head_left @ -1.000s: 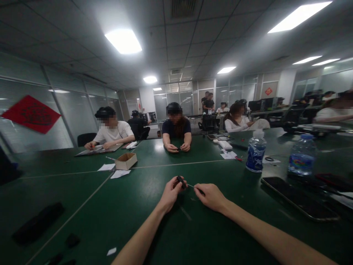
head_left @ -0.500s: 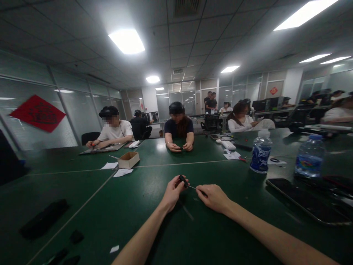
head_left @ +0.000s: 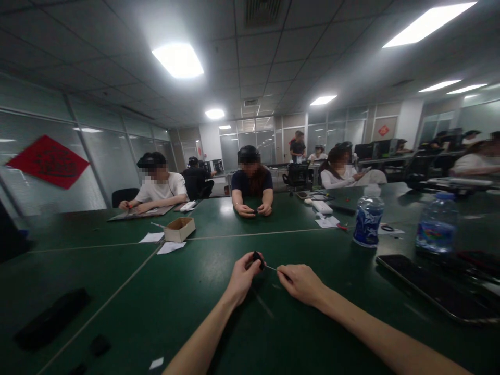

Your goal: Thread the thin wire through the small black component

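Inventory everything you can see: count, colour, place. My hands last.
part: 1, black, front centre
thin tool: 1, grey shaft, right of part
table: 1, green, foreground
box: 1, tan, ahead left
papers: several, white, on table
dark items: several, black, lower left
bottles: 2, clear with blue, right
phone: 1, black, right
people: several, white or dark tops, beyond
large diamond sign: 1, red, left wall
ceiling lights: several, white, overhead
left hand: 1, bare, holding part
right hand: 1, bare, holding thin tool
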Available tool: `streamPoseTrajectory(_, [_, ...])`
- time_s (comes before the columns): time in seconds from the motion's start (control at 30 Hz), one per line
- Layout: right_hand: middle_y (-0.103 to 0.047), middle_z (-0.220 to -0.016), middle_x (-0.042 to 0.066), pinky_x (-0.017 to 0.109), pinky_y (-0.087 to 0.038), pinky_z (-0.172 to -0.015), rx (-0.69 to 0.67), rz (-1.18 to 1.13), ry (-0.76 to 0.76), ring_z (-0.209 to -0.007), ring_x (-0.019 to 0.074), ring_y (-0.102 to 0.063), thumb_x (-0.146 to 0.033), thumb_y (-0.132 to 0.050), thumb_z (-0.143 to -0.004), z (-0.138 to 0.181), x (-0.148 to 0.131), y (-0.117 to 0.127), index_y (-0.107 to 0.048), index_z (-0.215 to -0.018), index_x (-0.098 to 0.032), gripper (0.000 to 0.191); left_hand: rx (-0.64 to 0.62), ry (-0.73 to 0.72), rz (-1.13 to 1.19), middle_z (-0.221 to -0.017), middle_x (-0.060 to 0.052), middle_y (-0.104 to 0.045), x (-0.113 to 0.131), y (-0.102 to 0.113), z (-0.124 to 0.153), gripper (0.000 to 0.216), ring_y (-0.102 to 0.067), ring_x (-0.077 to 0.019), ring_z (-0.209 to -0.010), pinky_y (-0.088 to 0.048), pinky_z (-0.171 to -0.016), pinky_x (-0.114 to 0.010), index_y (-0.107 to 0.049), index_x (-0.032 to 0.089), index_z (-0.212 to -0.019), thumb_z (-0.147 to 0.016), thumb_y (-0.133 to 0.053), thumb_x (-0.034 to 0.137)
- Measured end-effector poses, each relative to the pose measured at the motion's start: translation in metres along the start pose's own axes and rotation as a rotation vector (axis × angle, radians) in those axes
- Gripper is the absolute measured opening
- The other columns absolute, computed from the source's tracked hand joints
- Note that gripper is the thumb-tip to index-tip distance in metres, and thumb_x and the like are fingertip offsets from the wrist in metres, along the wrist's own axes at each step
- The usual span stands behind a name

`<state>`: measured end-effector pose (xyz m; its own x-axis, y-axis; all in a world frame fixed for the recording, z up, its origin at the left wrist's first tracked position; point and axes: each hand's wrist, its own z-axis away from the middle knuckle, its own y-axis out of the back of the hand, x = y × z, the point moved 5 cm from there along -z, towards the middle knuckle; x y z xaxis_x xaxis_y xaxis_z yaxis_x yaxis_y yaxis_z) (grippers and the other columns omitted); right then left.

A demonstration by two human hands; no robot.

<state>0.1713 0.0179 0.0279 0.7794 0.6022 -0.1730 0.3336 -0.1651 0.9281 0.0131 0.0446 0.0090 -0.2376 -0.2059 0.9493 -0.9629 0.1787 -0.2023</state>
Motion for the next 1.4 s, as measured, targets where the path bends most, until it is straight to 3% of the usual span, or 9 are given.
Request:
streamPoseTrajectory(0.2, [-0.063,-0.066,0.002,0.025,-0.040,-0.062,-0.126,-0.088,-0.008,-0.057,0.0136,-0.056,-0.033,-0.034,-0.092,0.000,0.001,0.013,-0.063,-0.081,-0.021,0.034,-0.055,0.070,-0.052,-0.090,-0.009,-0.066,0.001,-0.002,0.002,0.034,-0.061,-0.0198,-0.085,-0.049,-0.077,-0.028,-0.067,0.012,-0.090,-0.066,-0.074,0.035])
streamPoseTrajectory(0.4, [-0.064,-0.074,0.003,0.024,-0.038,-0.059,-0.228,-0.300,-0.038,-0.064,0.0138,-0.056,-0.036,-0.037,-0.091,-0.002,-0.002,0.018,-0.065,-0.079,-0.019,0.035,-0.013,0.126,-0.005,-0.085,-0.010,-0.066,0.000,-0.001,0.003,0.039,-0.062,-0.0179,-0.076,-0.051,-0.070,-0.027,-0.066,0.010,-0.085,-0.063,-0.077,0.040])
streamPoseTrajectory(0.67, [-0.063,-0.071,0.002,0.023,-0.035,-0.056,-0.129,-0.384,-0.108,-0.060,0.0126,-0.054,-0.034,-0.034,-0.092,-0.003,-0.014,0.010,-0.063,-0.076,-0.017,0.037,0.092,0.149,0.121,-0.084,-0.011,-0.066,-0.008,0.008,0.000,0.042,-0.062,-0.0173,-0.075,-0.053,-0.068,-0.026,-0.066,0.009,-0.083,-0.060,-0.080,0.041])
streamPoseTrajectory(0.87, [-0.062,-0.069,0.001,0.022,-0.035,-0.057,0.089,-0.486,-0.227,-0.061,0.0128,-0.054,-0.031,-0.032,-0.090,-0.008,-0.007,0.007,-0.059,-0.070,-0.018,0.036,-0.057,0.140,0.019,-0.082,-0.011,-0.066,-0.001,-0.007,0.004,0.042,-0.063,-0.0176,-0.073,-0.051,-0.066,-0.025,-0.066,0.008,-0.081,-0.064,-0.076,0.044])
streamPoseTrajectory(0.93, [-0.060,-0.067,0.001,0.022,-0.035,-0.055,0.134,-0.527,-0.259,-0.060,0.0132,-0.053,-0.033,-0.033,-0.089,-0.009,-0.005,0.005,-0.058,-0.069,-0.018,0.036,-0.016,0.126,0.045,-0.082,-0.011,-0.066,0.001,-0.006,0.004,0.043,-0.063,-0.0172,-0.072,-0.050,-0.064,-0.024,-0.064,0.008,-0.083,-0.064,-0.076,0.045])
streamPoseTrajectory(1.13, [-0.055,-0.059,-0.002,0.023,-0.034,-0.053,0.184,-0.567,-0.267,-0.056,0.0136,-0.051,-0.037,-0.034,-0.089,-0.006,-0.004,0.003,-0.058,-0.069,-0.019,0.036,0.049,0.136,0.147,-0.074,-0.006,-0.065,-0.001,0.003,0.003,0.058,-0.061,-0.0150,-0.057,-0.046,-0.052,-0.022,-0.045,0.018,-0.116,-0.071,-0.070,0.044])
streamPoseTrajectory(1.27, [-0.056,-0.061,-0.001,0.023,-0.036,-0.055,0.198,-0.542,-0.247,-0.058,0.0138,-0.052,-0.037,-0.034,-0.089,-0.005,-0.007,0.006,-0.059,-0.070,-0.019,0.037,0.029,0.158,0.199,-0.068,-0.006,-0.063,-0.003,0.004,0.001,0.041,-0.059,-0.0139,-0.054,-0.046,-0.050,-0.020,-0.051,0.014,-0.107,-0.077,-0.064,0.040])
streamPoseTrajectory(1.4, [-0.060,-0.067,0.000,0.024,-0.039,-0.058,0.178,-0.526,-0.251,-0.061,0.0143,-0.055,-0.037,-0.033,-0.090,-0.003,-0.011,0.010,-0.060,-0.073,-0.018,0.037,0.066,0.295,0.361,-0.075,-0.010,-0.063,-0.005,0.007,0.001,0.030,-0.060,-0.0124,-0.061,-0.050,-0.058,-0.020,-0.057,0.007,-0.102,-0.083,-0.054,0.031])
